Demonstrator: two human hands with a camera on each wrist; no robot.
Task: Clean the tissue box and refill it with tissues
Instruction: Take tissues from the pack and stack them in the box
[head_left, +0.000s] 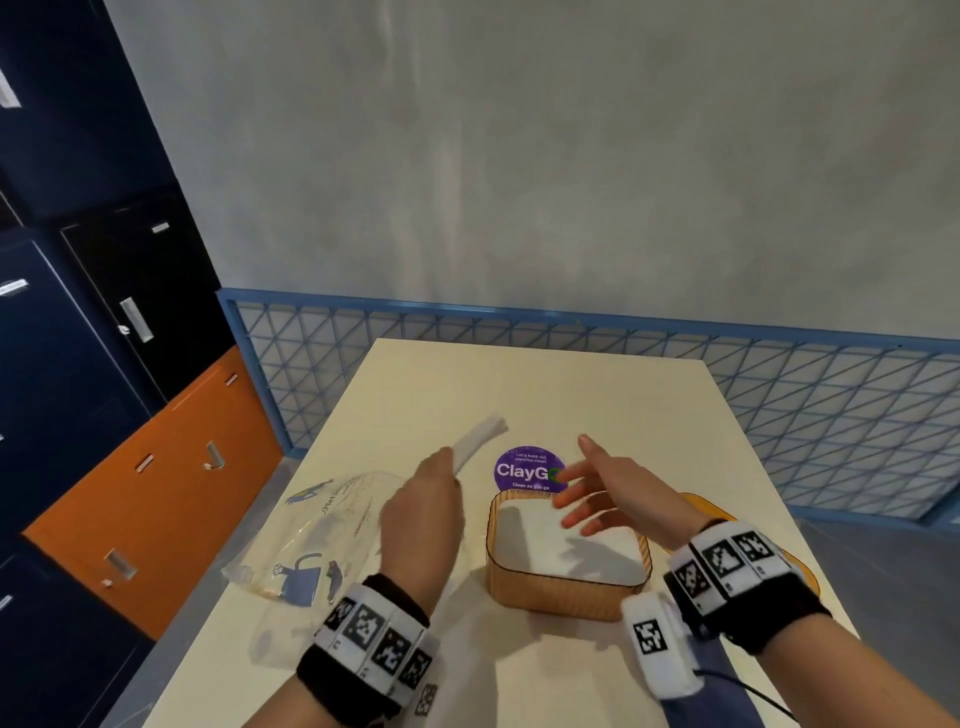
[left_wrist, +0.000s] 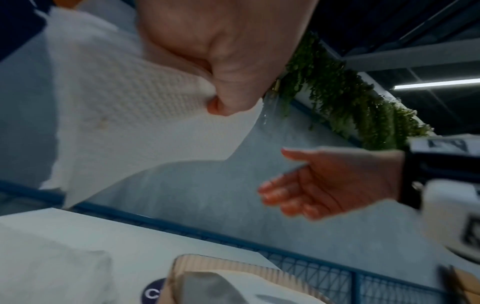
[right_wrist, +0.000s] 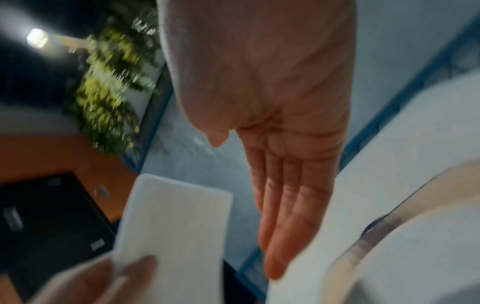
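"ClayGo" sticker (head_left: 527, 470) behind tissue box (head_left: 566, 590); left grip (head_left: 423, 512) on tissues (head_left: 480, 435), right grip (head_left: 605, 493) wide.

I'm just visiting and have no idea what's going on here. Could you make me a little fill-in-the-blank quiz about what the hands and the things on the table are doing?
1. The folded white tissue is pinched by the person's ____ hand.
2. The right hand, fingers straight, hovers over the open ____ tissue box.
3. The round sticker on the table is ____ in colour.
4. The clear plastic wrapper lies to the ____ of the box.

Missing words: left; orange; purple; left
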